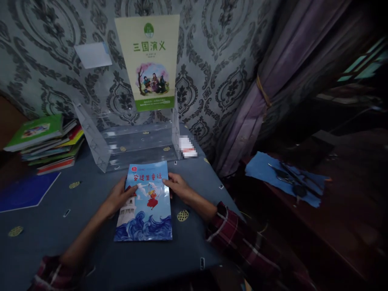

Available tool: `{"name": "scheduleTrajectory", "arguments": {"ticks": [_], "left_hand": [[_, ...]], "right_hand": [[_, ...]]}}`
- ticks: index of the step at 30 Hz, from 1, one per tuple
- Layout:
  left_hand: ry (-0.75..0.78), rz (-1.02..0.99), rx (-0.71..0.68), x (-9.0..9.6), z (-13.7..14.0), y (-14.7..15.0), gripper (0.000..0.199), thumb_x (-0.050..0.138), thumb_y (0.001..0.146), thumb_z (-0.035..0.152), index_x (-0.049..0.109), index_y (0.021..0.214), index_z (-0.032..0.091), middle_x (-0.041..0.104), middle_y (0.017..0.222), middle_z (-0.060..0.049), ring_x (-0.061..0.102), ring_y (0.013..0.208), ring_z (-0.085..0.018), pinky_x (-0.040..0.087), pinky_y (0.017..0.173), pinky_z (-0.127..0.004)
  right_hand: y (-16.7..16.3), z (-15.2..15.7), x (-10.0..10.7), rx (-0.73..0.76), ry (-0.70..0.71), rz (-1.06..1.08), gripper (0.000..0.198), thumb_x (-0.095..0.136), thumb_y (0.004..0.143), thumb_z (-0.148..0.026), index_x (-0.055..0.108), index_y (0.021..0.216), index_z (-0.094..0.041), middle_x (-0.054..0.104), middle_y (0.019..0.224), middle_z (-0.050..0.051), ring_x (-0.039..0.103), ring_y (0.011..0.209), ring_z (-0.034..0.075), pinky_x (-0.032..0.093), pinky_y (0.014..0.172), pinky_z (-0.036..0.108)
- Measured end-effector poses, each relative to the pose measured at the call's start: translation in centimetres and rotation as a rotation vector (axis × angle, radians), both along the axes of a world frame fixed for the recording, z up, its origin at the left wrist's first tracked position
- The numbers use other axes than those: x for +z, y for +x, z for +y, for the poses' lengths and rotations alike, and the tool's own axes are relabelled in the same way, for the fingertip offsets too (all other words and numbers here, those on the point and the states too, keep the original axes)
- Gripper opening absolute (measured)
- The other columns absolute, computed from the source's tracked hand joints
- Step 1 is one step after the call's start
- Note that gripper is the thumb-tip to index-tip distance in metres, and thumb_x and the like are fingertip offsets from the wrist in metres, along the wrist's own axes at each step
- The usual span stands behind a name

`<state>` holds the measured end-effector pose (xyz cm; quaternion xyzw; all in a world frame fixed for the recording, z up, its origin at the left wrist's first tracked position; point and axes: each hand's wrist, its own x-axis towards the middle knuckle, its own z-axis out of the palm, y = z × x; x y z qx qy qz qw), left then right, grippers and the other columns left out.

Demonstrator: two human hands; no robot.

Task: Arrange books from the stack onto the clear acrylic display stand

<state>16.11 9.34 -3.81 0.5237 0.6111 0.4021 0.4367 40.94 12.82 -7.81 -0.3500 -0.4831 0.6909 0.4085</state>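
Observation:
Both my hands hold a blue book (151,218) with red title characters, white birds, a figure in red and dark waves on its cover. My left hand (119,196) grips the left edge, its thumb on the cover and its fingers mostly hidden. At the right edge, my right hand (178,186) pinches the book the same way. Just beyond the book stands a clear plastic rack (136,141). A cream and green book (148,60) with a tree and several figures stands upright at the rack's back.
To the left are a stack of books (39,133) and a blue folder or book (28,192) on the patterned tablecloth (87,210). A white card (188,146) lies right of the rack. A tied purple curtain (242,117) hangs beside a dark table holding blue cloth (263,169) and tools.

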Motion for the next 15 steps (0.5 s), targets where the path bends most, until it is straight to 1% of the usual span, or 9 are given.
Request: {"name": "scheduleTrajectory", "arguments": {"ticks": [2, 4, 7, 9, 11, 12, 13, 14, 15], "left_hand": [[0.027, 0.152, -0.024, 0.3, 0.2, -0.6, 0.042, 0.091, 0.060, 0.036, 0.072, 0.093, 0.018, 0.073, 0.076, -0.003, 0.065, 0.068, -0.021, 0.045, 0.056, -0.022], [0.020, 0.256, -0.038, 0.8, 0.2, -0.7, 0.032, 0.090, 0.061, 0.038, 0.071, 0.081, 0.021, 0.068, 0.065, -0.001, 0.061, 0.060, -0.020, 0.039, 0.052, -0.023], [0.005, 0.358, -0.037, 1.6, -0.2, -0.4, 0.029, 0.089, 0.061, 0.040, 0.067, 0.071, 0.024, 0.060, 0.054, 0.001, 0.055, 0.051, -0.020, 0.033, 0.049, -0.024], [0.024, 0.450, -0.003, 1.9, -0.5, 0.0, 0.031, 0.088, 0.061, 0.042, 0.064, 0.070, 0.025, 0.056, 0.053, 0.001, 0.057, 0.056, -0.023, 0.034, 0.053, -0.025], [0.073, 0.603, 0.018, 1.8, -0.8, 0.4, 0.029, 0.083, 0.068, 0.045, 0.065, 0.077, 0.024, 0.063, 0.064, -0.004, 0.065, 0.073, -0.030, 0.042, 0.063, -0.028], [0.106, 0.698, 0.000, 1.7, -0.9, 0.6, 0.027, 0.078, 0.074, 0.046, 0.066, 0.084, 0.023, 0.069, 0.077, -0.008, 0.068, 0.086, -0.033, 0.047, 0.071, -0.031], [0.143, 0.788, -0.041, 1.4, -0.9, 0.7, 0.027, 0.071, 0.080, 0.045, 0.067, 0.095, 0.022, 0.072, 0.095, -0.013, 0.067, 0.100, -0.036, 0.050, 0.080, -0.036], [0.184, 0.861, -0.099, 1.0, -0.8, 0.8, 0.031, 0.064, 0.086, 0.043, 0.067, 0.107, 0.020, 0.071, 0.115, -0.016, 0.063, 0.114, -0.037, 0.050, 0.090, -0.041], [0.221, 0.908, -0.156, 0.5, -0.6, 0.8, 0.036, 0.058, 0.089, 0.040, 0.065, 0.118, 0.019, 0.065, 0.132, -0.018, 0.059, 0.125, -0.037, 0.048, 0.099, -0.045]], "right_hand": [[0.0, 0.0, -0.1, 0.026, 0.017, -0.027, 0.039, 0.080, 0.074, -0.050, 0.065, 0.090, -0.018, 0.061, 0.053, -0.008, 0.048, 0.039, 0.008, 0.036, 0.039, 0.020], [0.0, 0.0, 0.0, 0.023, 0.042, -0.032, 0.037, 0.078, 0.076, -0.050, 0.065, 0.091, -0.019, 0.060, 0.053, -0.008, 0.047, 0.040, 0.008, 0.035, 0.039, 0.019], [0.0, -0.1, 0.1, 0.000, 0.065, -0.039, 0.037, 0.075, 0.077, -0.049, 0.065, 0.095, -0.019, 0.061, 0.054, -0.008, 0.048, 0.041, 0.008, 0.036, 0.040, 0.019], [-0.1, -0.1, 0.1, -0.026, 0.069, -0.048, 0.036, 0.076, 0.077, -0.049, 0.064, 0.094, -0.019, 0.061, 0.054, -0.009, 0.047, 0.040, 0.008, 0.035, 0.039, 0.019], [-0.2, 0.0, 0.1, -0.043, 0.071, -0.057, 0.035, 0.076, 0.076, -0.048, 0.063, 0.092, -0.019, 0.060, 0.053, -0.009, 0.046, 0.039, 0.008, 0.034, 0.039, 0.019], [-0.2, 0.0, 0.1, -0.047, 0.072, -0.059, 0.035, 0.076, 0.076, -0.048, 0.063, 0.091, -0.019, 0.060, 0.053, -0.009, 0.045, 0.038, 0.008, 0.034, 0.038, 0.019], [-0.3, 0.0, 0.1, -0.048, 0.073, -0.061, 0.035, 0.076, 0.076, -0.049, 0.063, 0.091, -0.019, 0.059, 0.052, -0.009, 0.045, 0.038, 0.008, 0.034, 0.038, 0.019], [-0.3, 0.0, 0.1, -0.049, 0.073, -0.062, 0.036, 0.076, 0.076, -0.049, 0.063, 0.091, -0.019, 0.059, 0.051, -0.009, 0.044, 0.038, 0.008, 0.034, 0.038, 0.019], [-0.3, 0.0, 0.1, -0.049, 0.074, -0.063, 0.036, 0.076, 0.075, -0.050, 0.062, 0.091, -0.019, 0.059, 0.051, -0.009, 0.044, 0.037, 0.008, 0.034, 0.037, 0.019]]}}
